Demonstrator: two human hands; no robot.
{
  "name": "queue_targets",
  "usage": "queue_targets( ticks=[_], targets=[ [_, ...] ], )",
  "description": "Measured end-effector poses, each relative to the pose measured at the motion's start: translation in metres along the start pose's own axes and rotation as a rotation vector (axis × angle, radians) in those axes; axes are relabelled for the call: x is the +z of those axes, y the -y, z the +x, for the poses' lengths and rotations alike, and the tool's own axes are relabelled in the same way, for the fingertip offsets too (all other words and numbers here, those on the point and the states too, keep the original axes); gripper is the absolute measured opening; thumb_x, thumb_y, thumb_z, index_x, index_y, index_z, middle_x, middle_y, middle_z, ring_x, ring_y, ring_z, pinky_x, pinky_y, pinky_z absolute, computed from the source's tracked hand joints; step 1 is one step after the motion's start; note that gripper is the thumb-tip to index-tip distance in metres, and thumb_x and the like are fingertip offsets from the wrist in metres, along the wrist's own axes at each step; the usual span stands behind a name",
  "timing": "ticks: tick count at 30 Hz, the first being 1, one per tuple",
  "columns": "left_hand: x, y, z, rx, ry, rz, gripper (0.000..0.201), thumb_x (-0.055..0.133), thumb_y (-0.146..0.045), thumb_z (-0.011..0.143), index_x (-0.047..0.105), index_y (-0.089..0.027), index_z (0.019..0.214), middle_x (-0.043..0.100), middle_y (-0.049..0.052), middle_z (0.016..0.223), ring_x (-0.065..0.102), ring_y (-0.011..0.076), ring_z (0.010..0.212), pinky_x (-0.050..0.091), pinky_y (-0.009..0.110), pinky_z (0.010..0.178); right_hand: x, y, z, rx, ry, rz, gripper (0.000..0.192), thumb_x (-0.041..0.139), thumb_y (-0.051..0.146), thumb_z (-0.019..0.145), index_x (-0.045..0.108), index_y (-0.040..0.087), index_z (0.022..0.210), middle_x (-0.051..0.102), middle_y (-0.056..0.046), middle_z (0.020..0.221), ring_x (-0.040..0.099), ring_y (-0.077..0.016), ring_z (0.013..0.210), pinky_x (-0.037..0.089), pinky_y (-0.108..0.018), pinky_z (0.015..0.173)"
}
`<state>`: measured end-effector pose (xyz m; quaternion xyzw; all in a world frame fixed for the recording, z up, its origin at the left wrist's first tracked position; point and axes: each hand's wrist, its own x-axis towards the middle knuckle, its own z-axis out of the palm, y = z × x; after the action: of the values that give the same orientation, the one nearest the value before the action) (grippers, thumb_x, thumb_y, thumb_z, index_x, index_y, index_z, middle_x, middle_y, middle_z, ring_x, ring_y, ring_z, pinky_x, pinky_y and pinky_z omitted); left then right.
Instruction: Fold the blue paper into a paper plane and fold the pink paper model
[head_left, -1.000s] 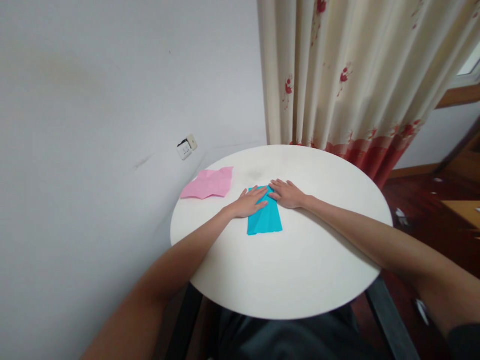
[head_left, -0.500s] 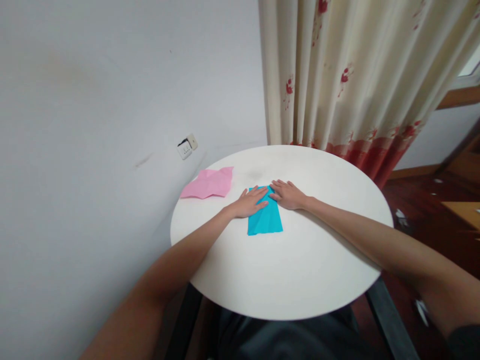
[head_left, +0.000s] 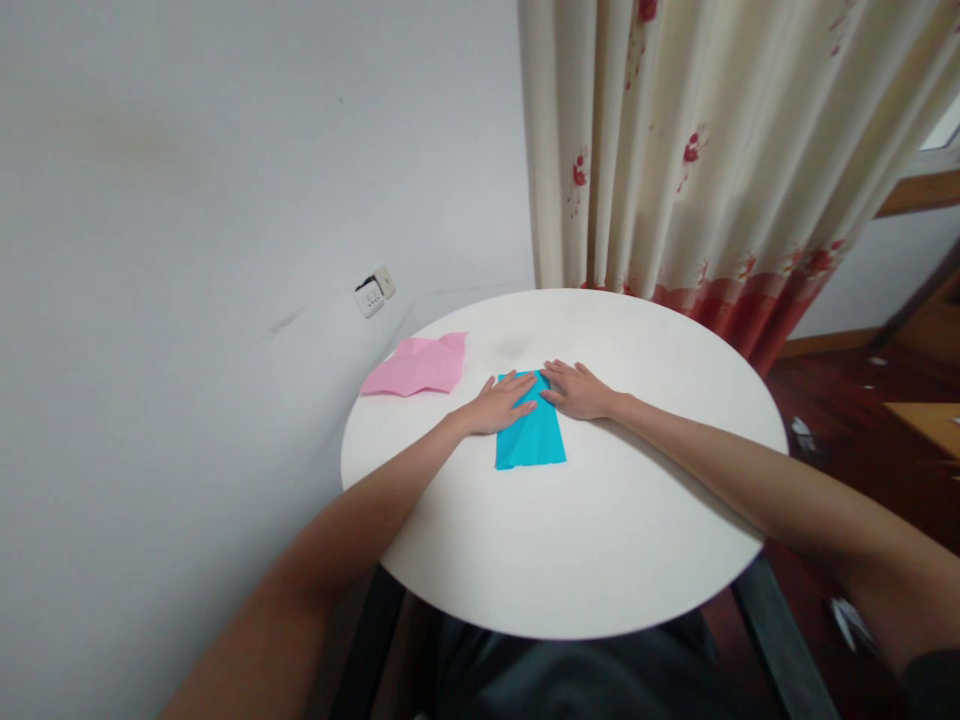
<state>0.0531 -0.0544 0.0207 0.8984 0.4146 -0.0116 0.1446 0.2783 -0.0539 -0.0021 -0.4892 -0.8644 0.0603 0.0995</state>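
Note:
A folded sheet of blue paper (head_left: 531,442) lies on the round white table (head_left: 585,545), with faint creases across its near part. My left hand (head_left: 498,402) rests flat over its left and upper part, fingers stretched out and pointing right. On the far right edge of the paper sits my right hand (head_left: 576,388), palm down, its fingertips touching the sheet. Both hands are open and grip nothing. Part of the paper's far half is hidden beneath the fingers.
A creased sheet of pink paper (head_left: 420,366) lies at the table's left rear edge. Behind the table stand a white wall with a socket (head_left: 370,297) and a patterned curtain (head_left: 675,150). A wooden piece of furniture (head_left: 930,425) is at the right.

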Motion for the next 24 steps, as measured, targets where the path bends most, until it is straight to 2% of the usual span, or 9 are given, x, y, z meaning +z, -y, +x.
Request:
queue_targets(
  ticks=[5,24],
  targets=[
    [0.0025,0.0026,0.0015,0.01,-0.012,0.008,0.071,0.02,-0.066,0.099,0.01,-0.032,0.16,0.008,0.0,0.168,0.0,0.0275,0.155,0.0,0.056,0.121,-0.0017,0.0006,-0.0038,-0.025,0.003,0.013,0.067,0.031,0.054,0.1,0.032,0.018,0.156,0.028,-0.013,0.163,0.02,-0.0312,0.152,0.019,-0.06,0.119],
    [-0.0009,-0.0035,-0.0003,-0.004,-0.007,-0.001,0.069,0.022,-0.064,0.099,0.011,-0.033,0.16,0.009,0.0,0.168,0.0,0.0275,0.155,0.0,0.058,0.121,0.0026,-0.0003,0.0044,0.043,-0.014,-0.032,0.065,0.027,0.052,0.101,0.035,0.016,0.155,0.029,-0.015,0.162,0.024,-0.0327,0.15,0.023,-0.058,0.118]
  ],
)
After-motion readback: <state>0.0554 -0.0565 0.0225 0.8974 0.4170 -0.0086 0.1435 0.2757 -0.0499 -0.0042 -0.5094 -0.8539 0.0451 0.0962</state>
